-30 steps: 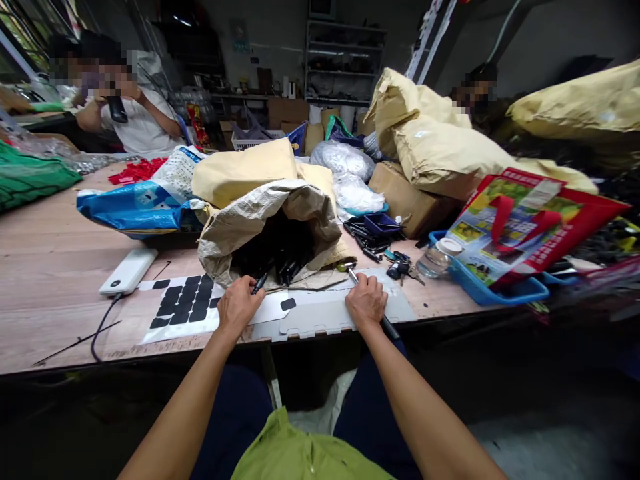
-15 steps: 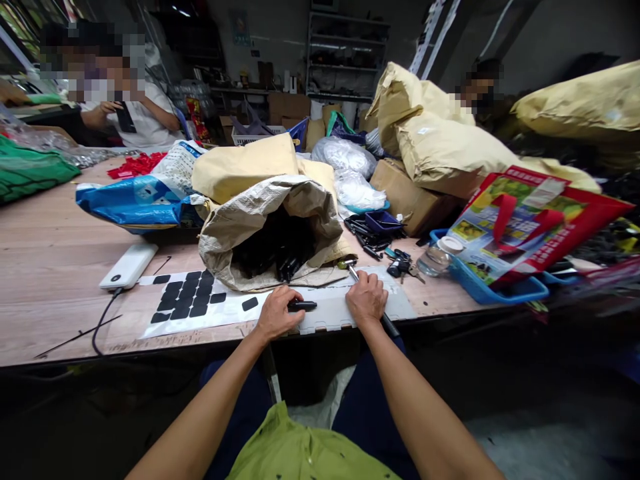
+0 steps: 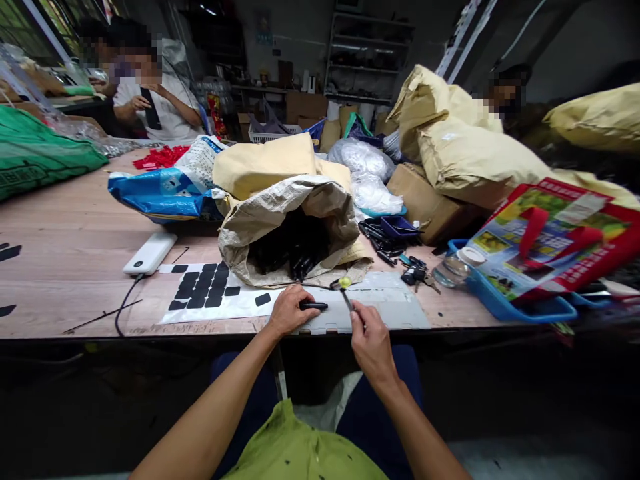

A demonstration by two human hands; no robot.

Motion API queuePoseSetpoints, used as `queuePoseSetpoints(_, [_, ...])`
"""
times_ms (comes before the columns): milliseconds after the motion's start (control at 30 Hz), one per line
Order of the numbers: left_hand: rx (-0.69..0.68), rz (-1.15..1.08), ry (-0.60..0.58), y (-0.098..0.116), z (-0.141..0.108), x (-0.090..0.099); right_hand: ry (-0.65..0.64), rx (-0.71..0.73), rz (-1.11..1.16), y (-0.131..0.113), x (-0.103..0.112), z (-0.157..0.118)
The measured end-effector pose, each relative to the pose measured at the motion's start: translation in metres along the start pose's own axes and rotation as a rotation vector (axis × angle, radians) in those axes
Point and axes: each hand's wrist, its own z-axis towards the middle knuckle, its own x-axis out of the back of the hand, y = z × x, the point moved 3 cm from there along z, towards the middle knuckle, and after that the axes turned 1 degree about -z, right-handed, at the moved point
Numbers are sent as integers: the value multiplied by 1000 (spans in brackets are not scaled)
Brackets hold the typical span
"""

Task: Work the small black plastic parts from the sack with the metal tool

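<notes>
Left hand (image 3: 289,311) near sack (image 3: 236,241), black pieces (image 3: 299,264) inside

Soft, moderate light falls on my tabletop (image 3: 75,220), while the back shelves (image 3: 370,67) sink into gloom and the space beneath me is nearly black. Outdoor light shows through the window (image 3: 17,30) at upper left. Pale glints mark the plastic bags (image 3: 363,159); shadow swallows the sack's (image 3: 235,243) interior. My wide lens stretches the red bag (image 3: 593,243) near the right edge, and pixel blocks cover faces.
</notes>
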Motion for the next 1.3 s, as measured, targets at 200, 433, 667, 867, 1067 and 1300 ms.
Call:
queuePoseSetpoints(200, [-25, -41, 9, -6, -1, -2, -71, 109, 15, -27, -14, -33])
queuePoseSetpoints(433, [-69, -75, 3, -10, -2, -3, -99, 140, -143, -29, -21, -33])
queuePoseSetpoints(667, [-67, -58, 19, -9, -2, -5, -62, 108, -153, -26, -12, -35])
queuePoseSetpoints(867, [-58, -43, 31, -6, -2, -3, -57, 39, -129, -19, -6, -29])
queuePoseSetpoints(1067, [-66, -21, 19, -2, -2, -1, 52, -115, -319, 13, 16, 24])
queuePoseSetpoints(1300, [-54, -47, 21, -3, -3, -1, 8, -241, -653, 55, 8, 72])
